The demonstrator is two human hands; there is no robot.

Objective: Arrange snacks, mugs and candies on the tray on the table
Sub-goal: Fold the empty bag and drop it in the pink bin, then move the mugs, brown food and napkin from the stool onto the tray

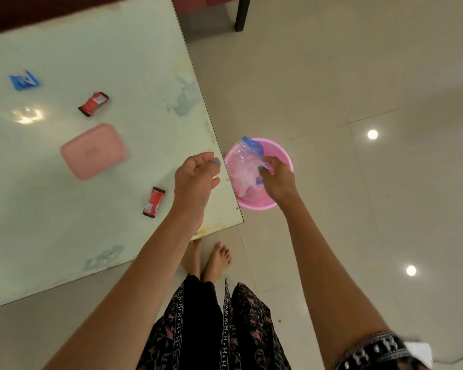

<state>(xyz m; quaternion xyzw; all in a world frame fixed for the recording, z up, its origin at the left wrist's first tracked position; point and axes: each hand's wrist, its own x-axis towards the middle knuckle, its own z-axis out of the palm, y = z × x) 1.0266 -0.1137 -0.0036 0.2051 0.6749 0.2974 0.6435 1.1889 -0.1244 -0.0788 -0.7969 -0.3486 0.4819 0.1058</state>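
Colours here are mostly pink and blue tbh. The right hand [277, 180] grips a clear plastic bag [245, 166] with a blue zip strip, and right under that grip sits a bright pink bucket [265, 202]. Left of the grip, the table [104, 62] is pale glossy white-green with bluish worn patches. On it: a pastel pink lid [93, 151], two red-and-dark-brown candy wrappers [93, 104] [153, 202], one blue packet [23, 80]. Dress [211, 329] is black with pinkish floral print.
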